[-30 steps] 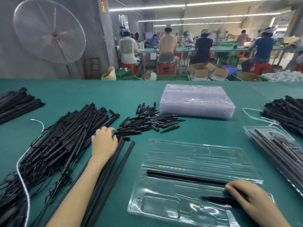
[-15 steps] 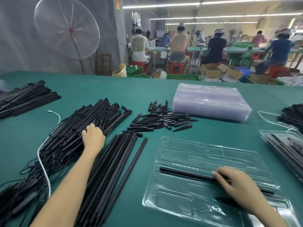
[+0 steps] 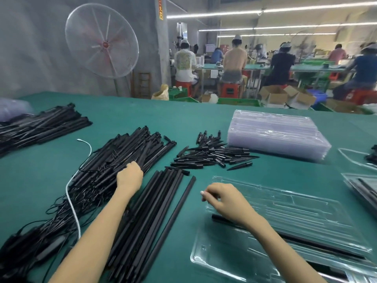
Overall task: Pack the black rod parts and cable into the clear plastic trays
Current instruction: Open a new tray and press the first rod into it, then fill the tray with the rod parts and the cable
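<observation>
Hands over rods and tray, lower frame.
Left hand grasps cabled rods; right hand, loosely curled and holding nothing, hovers at the clear tray left edge.

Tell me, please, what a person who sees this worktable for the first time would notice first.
Most striking are the heaps of black parts on the green table: a big bundle of rods with cables at centre left, which the left hand reaches into, and a scatter of short spikes in the middle. Near the front, the right hand hovers over an open clear tray holding one long rod, with a stack of empty trays behind.
</observation>
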The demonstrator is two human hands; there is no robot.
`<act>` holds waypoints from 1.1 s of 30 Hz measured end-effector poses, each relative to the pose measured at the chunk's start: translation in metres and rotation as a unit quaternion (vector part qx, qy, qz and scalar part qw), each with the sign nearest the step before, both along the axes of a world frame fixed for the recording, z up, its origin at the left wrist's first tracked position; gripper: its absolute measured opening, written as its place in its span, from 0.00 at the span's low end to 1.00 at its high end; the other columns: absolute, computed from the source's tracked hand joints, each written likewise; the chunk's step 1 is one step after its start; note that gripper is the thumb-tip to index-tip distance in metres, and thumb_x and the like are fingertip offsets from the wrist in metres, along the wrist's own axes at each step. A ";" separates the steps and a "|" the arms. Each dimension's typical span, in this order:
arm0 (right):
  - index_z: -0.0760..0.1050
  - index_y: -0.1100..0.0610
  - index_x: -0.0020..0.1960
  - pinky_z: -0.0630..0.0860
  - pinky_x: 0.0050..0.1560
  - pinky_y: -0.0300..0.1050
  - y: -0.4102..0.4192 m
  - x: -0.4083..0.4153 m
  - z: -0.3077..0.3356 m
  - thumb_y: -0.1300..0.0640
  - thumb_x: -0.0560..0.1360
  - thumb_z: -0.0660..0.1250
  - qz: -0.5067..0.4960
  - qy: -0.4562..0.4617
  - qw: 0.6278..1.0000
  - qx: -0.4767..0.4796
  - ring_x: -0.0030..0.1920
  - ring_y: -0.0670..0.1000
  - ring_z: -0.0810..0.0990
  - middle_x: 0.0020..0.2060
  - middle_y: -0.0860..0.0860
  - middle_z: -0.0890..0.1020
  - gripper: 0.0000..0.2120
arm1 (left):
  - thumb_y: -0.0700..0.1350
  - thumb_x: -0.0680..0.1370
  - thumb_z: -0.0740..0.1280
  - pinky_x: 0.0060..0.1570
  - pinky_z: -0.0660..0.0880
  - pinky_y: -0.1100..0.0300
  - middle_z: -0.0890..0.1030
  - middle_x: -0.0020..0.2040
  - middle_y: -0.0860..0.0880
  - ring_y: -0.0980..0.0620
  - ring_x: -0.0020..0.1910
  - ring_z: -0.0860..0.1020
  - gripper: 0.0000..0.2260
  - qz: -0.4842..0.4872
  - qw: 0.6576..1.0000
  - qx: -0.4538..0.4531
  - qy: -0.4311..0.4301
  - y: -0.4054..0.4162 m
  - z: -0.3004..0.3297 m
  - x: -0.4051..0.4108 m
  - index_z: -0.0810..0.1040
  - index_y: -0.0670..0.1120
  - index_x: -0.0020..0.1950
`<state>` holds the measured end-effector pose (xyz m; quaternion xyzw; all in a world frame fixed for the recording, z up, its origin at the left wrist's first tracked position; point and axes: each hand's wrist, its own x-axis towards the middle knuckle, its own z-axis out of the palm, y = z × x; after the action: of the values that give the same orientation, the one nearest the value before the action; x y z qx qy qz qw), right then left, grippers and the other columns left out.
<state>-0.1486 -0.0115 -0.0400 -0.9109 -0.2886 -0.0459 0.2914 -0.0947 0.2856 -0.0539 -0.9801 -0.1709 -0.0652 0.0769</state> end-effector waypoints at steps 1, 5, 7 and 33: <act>0.80 0.55 0.41 0.72 0.44 0.46 0.008 0.002 0.000 0.51 0.80 0.61 0.008 0.007 1.000 0.016 0.38 0.47 0.74 0.36 0.49 0.80 0.14 | 0.43 0.83 0.56 0.45 0.77 0.56 0.76 0.60 0.42 0.46 0.51 0.81 0.12 -0.012 1.000 -0.005 -0.015 -0.001 0.003 -0.003 0.67 0.37 0.63; 0.79 0.56 0.50 0.72 0.47 0.40 0.040 0.013 -0.004 0.54 0.79 0.64 0.017 0.025 0.992 0.122 0.43 0.47 0.76 0.43 0.50 0.80 0.07 | 0.45 0.84 0.52 0.41 0.74 0.47 0.76 0.51 0.43 0.40 0.43 0.78 0.12 -0.099 0.972 -0.155 -0.144 -0.008 0.011 -0.019 0.69 0.39 0.56; 0.73 0.53 0.63 0.72 0.52 0.37 0.058 0.018 -0.003 0.51 0.78 0.66 -0.003 0.109 0.967 0.230 0.50 0.44 0.77 0.52 0.49 0.78 0.15 | 0.44 0.83 0.55 0.47 0.73 0.48 0.73 0.52 0.43 0.41 0.47 0.76 0.11 -0.187 0.936 -0.222 -0.199 -0.014 0.013 -0.028 0.72 0.38 0.58; 0.68 0.57 0.42 0.69 0.39 0.47 0.091 0.041 0.072 0.49 0.80 0.58 -0.123 0.300 0.724 0.609 0.29 0.52 0.73 0.21 0.50 0.78 0.14 | 0.48 0.80 0.63 0.53 0.76 0.43 0.76 0.54 0.40 0.40 0.50 0.79 0.23 -0.383 0.588 -0.634 0.326 -0.047 0.102 -0.129 0.61 0.40 0.70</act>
<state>-0.1078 0.0795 0.0319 -0.5310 0.0190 0.0279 0.8467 -0.2232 0.2383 0.0485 -0.7117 0.2587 0.3597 -0.5451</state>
